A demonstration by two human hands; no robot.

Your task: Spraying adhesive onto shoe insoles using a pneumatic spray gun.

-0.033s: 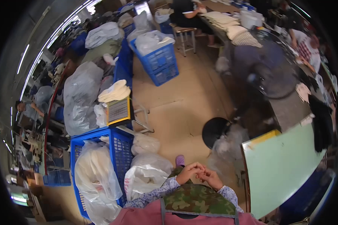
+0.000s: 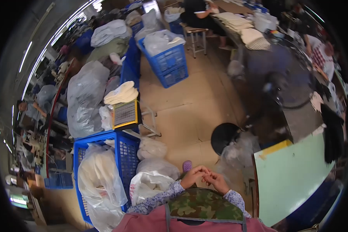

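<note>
My left hand (image 2: 194,177) and my right hand (image 2: 217,183) meet in front of my camouflage apron (image 2: 199,205). The fingers of both are bent and pressed together at the tips. Whether something small sits between them I cannot make out. Floral sleeves cover both forearms. Left of my hands, a white plastic sack (image 2: 152,179) stands on the floor, not touched by them. A pale green tabletop (image 2: 294,178) lies off to the right, apart from my right hand.
At left stands a blue crate (image 2: 133,154) holding a bagged load. Cream glove-like pieces (image 2: 121,92) lie on a yellow-edged box (image 2: 125,115). Stacked blue crates (image 2: 168,65) stand farther ahead. A round black seat (image 2: 224,138) is right of centre. People work in the background.
The view has turned slightly, so the surroundings sit a little farther right in the picture. My hands keep nearly the same pose, fingertips together.
</note>
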